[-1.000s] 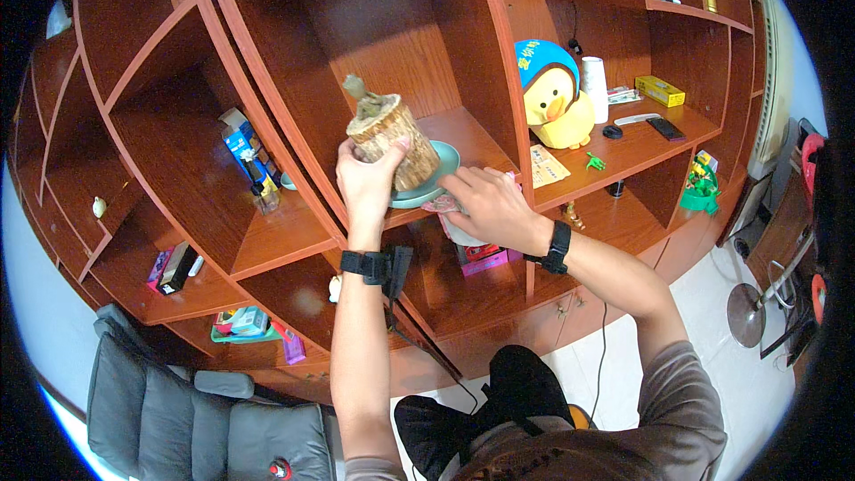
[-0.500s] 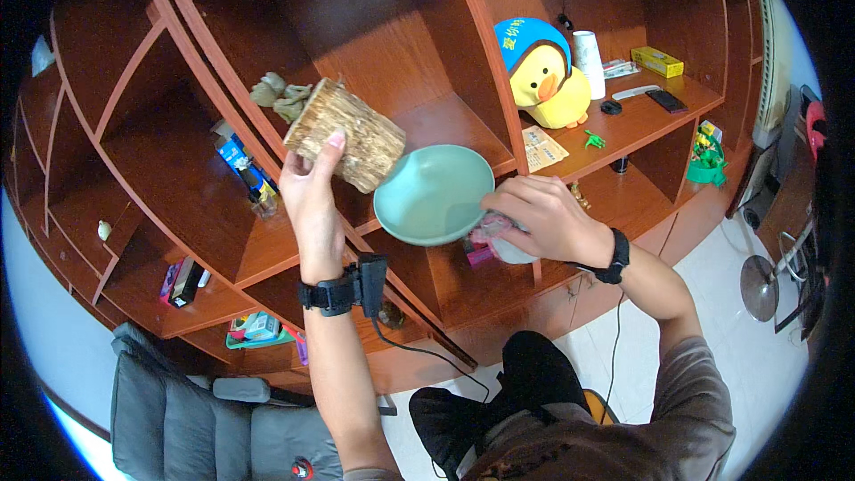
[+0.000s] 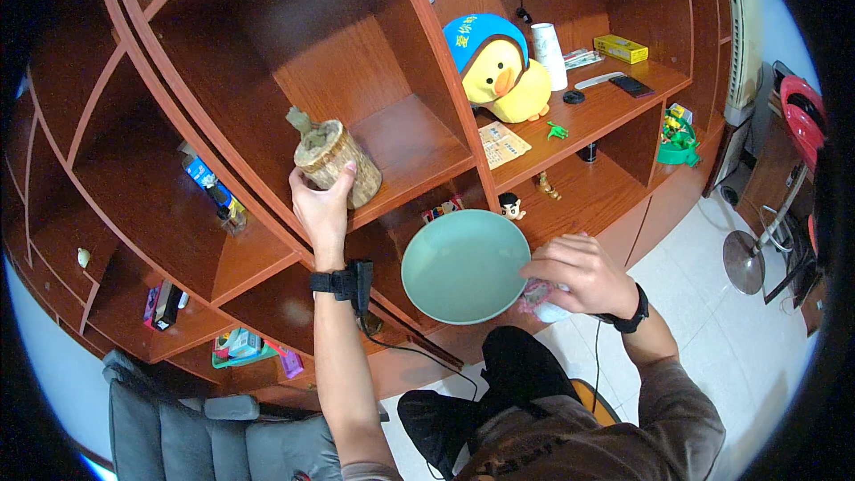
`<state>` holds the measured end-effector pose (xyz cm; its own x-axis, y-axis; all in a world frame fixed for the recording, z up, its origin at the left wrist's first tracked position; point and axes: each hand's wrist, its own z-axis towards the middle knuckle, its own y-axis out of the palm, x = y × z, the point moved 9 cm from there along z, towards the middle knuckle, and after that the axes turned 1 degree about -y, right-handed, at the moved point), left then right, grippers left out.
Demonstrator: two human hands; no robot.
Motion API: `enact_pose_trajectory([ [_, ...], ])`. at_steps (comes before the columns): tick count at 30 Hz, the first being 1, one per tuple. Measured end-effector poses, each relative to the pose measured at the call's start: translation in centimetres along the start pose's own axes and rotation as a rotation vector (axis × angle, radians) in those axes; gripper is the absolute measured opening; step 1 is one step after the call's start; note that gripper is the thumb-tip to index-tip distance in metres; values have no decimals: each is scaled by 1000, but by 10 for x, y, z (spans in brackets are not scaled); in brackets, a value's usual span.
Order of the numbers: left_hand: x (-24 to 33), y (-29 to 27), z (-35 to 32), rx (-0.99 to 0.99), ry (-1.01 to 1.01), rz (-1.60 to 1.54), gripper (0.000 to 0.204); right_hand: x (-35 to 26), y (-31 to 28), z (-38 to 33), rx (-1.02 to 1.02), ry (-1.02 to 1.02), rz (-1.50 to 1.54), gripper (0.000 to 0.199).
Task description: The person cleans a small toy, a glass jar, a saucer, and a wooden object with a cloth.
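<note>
My left hand is closed round a log-shaped wooden planter, which has a grey-green succulent at its top. The planter is at the front left of an open shelf compartment; whether its base rests on the board, I cannot tell. In front of the shelves, my right hand grips the right rim of a pale green bowl. A crumpled pink and white cloth is bunched under the same fingers. Nothing shows inside the bowl.
On the shelf to the right sit a yellow duck plush, a stack of white cups, a phone and a yellow box. Small figurines stand lower down. A dark armchair is at the lower left.
The planter has gone from tilted to nearly upright and come down to the compartment's front. My right hand has brought the bowl and cloth lower and to the right, away from the planter.
</note>
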<state>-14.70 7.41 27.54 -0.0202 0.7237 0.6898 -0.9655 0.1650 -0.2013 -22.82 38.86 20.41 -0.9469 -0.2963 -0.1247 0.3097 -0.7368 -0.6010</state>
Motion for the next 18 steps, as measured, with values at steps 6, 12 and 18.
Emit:
enact_pose_trajectory([
  [6, -9, 6, 2, -28, -38, 46, 76, -6, 4, -11, -19, 41, 29, 30],
  [12, -18, 4, 1, -49, -27, 32, 97, -10, 21, -8, -28, 31, 51, 29],
  [18, 10, -24, -53, 166, 244, -123, 80, -6, 37, -21, -44, 79, 72, 26],
])
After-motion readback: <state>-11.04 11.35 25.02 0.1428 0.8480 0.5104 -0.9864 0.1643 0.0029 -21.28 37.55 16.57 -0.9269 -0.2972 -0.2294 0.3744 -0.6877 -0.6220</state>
